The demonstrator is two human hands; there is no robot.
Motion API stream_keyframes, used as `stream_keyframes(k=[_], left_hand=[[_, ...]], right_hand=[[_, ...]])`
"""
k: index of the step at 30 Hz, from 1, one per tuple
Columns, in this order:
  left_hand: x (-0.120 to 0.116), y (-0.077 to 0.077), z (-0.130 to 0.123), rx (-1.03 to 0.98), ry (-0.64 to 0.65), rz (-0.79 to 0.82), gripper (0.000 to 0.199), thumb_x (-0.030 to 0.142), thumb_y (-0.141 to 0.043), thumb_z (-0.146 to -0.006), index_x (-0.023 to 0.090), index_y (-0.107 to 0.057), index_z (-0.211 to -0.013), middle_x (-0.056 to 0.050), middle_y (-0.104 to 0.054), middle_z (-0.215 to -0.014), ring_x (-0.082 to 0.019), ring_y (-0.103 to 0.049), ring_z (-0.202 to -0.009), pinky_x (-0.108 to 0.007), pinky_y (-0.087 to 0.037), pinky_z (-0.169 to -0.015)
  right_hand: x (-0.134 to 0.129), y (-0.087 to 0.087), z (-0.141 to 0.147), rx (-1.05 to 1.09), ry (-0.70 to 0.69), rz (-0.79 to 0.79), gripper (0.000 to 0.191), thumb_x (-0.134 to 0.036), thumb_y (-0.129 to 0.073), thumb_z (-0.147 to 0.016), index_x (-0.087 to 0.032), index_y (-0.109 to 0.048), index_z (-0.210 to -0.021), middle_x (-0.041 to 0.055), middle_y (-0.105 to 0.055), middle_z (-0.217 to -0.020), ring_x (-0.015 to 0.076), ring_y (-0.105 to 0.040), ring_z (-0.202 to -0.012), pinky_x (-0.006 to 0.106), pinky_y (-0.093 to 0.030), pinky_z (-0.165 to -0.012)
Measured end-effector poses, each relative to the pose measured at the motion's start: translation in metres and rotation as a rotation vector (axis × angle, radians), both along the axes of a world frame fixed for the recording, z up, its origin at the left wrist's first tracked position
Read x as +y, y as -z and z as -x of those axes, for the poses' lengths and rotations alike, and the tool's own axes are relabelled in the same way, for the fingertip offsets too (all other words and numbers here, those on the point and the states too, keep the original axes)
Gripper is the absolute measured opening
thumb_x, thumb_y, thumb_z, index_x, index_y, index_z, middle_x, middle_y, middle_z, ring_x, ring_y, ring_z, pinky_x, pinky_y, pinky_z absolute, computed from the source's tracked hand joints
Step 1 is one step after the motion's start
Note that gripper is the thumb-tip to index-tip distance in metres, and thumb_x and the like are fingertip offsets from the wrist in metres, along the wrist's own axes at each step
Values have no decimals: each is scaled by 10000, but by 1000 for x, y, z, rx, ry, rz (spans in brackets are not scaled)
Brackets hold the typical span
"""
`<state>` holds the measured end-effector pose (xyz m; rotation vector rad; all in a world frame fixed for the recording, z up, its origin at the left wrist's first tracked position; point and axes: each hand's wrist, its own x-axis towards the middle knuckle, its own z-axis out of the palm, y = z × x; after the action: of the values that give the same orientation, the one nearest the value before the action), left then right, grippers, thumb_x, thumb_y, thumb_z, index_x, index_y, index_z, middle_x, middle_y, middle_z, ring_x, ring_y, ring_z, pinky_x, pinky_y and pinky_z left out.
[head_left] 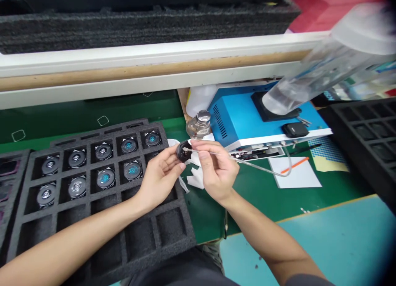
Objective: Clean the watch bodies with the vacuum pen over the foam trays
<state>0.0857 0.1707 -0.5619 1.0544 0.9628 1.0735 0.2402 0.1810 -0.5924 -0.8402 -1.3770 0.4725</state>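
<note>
My left hand point(161, 176) pinches a small round black part point(184, 152) by its edge, tilted up over the right side of a foam tray point(182, 218). In my right hand point(218, 166) is a thin metal tip point(198, 152), its end touching or just over the face of the black part. A clear tube point(262, 169) runs from behind my right hand towards a blue machine point(244, 108). Round parts point(105, 178) of the same kind lie in the tray's two back rows.
A glass bottle point(199, 125) with a metal cap and white tissue point(196, 178) are beyond my hands. White paper point(293, 172) with an orange stick lies to the right. A large clear cylinder point(293, 92) stands on the machine; a shelf edge point(139, 77) crosses the back.
</note>
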Motion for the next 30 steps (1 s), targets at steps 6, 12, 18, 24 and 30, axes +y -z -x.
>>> stream_keyframes(k=[6, 12, 18, 24, 30], left_hand=[[3, -3, 2, 58, -4, -11, 522, 292, -842, -826, 167, -665, -1301, -144, -726, -1337, -296, -670, -1286, -453, -483, -1170], [7, -6, 2, 159, -2, -18, 527, 338, -827, -850, 180, -649, -1321, -129, -711, -1370, -278, -666, -1289, -442, -469, -1187], [7, -6, 2, 172, -11, -32, 540, 350, -831, -849, 189, -658, -1334, -125, -711, -1371, -296, -643, -1321, -453, -450, -1201], [8, -5, 2, 181, -5, -47, 558, 357, -830, -849, 173, -653, -1346, -138, -715, -1361, -288, -653, -1309, -434, -471, -1183], [8, -3, 3, 172, -11, -47, 589, 354, -823, -858, 144, -624, -1370, -152, -708, -1370, -263, -673, -1279, -397, -500, -1155]], right_hand=[[4, -3, 0, -11, -3, 2, 136, -198, -580, -995, -218, -711, -1026, 73, -780, -1049, 205, -758, -1025, 421, -634, -951], [11, -8, 0, 16, -19, -32, 116, -206, -581, -995, -204, -696, -983, 92, -783, -1025, 192, -762, -1018, 388, -645, -926], [12, -9, 0, 13, -26, -8, 117, -233, -574, -1000, -208, -687, -990, 93, -781, -1043, 182, -761, -1029, 373, -646, -936], [11, -9, 0, 51, -49, -28, 131, -206, -584, -996, -185, -713, -995, 122, -779, -1039, 207, -756, -1022, 401, -638, -921], [10, -8, 1, 61, -50, 5, 128, -223, -586, -996, -210, -713, -997, 107, -780, -1041, 201, -753, -1019, 400, -639, -921]])
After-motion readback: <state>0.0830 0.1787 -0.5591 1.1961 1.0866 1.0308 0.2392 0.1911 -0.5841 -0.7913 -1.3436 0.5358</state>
